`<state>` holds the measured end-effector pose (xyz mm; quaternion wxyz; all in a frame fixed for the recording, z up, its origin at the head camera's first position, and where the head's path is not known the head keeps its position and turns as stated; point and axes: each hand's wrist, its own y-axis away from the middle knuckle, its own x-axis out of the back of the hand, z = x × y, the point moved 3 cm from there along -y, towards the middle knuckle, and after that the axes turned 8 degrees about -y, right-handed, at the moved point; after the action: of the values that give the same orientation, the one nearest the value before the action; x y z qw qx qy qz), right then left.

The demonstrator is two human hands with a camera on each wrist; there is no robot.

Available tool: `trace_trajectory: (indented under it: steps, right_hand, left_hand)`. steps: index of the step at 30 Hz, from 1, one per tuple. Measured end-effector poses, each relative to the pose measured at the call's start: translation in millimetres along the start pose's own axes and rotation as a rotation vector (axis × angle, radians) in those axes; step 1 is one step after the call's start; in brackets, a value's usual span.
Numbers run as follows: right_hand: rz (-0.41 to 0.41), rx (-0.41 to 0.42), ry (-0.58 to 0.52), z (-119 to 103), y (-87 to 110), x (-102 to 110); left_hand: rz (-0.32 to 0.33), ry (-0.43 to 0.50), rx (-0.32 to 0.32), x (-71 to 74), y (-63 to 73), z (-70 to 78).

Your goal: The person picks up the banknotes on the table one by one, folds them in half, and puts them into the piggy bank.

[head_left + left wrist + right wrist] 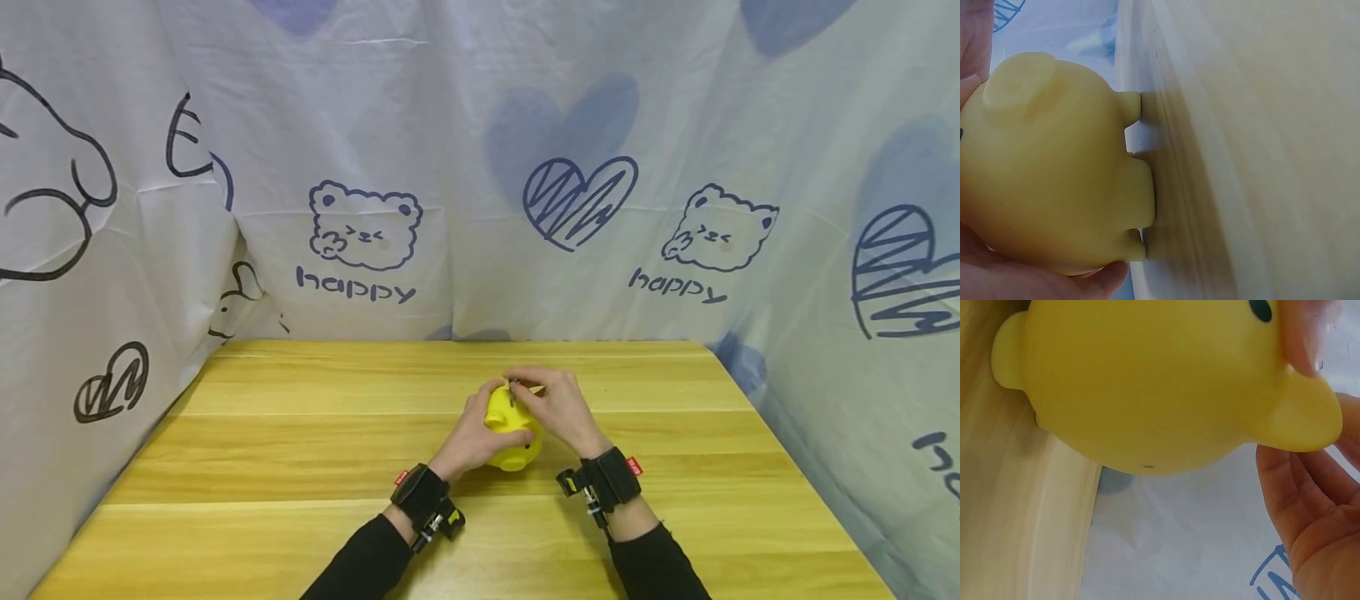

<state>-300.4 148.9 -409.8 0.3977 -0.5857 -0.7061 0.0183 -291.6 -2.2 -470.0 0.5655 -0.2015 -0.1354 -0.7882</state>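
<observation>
A round yellow piggy bank (pixel 516 458) stands on the wooden table, its snout (pixel 1021 87) and stubby legs seen in the left wrist view. My left hand (pixel 476 433) grips it from the left, the thumb across the face near a black eye (pixel 1260 309). At the top of the bank my right hand (pixel 561 407) pinches a small, thin, dark-silver coin (pixel 513 390), held edge-on. In the right wrist view the bank's ear (pixel 1304 415) hides part of the right fingers, and the coin is out of sight there.
The wooden table (pixel 300 450) has light yellow planks and ends at the back against a white curtain (pixel 465 275) printed with bears and hearts. More curtain hangs along both sides. A black strap with a camera sits on each wrist.
</observation>
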Motion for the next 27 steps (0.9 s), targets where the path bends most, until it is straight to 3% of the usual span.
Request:
trace_trajectory:
  steps: [8, 20, 27]
  right_hand:
    - [-0.007, -0.039, 0.000, 2.3, 0.1, 3.0]
    - [0.010, 0.002, -0.005, 3.8, -0.5, -0.1]
    - [-0.023, -0.003, -0.012, 2.6, 0.1, 1.1]
  left_hand:
    - [0.012, -0.012, -0.004, -0.8, -0.4, 0.4]
    - [0.011, -0.009, -0.010, -1.0, -0.5, -1.0]
    - [0.003, -0.009, -0.013, -0.8, -0.1, -0.6]
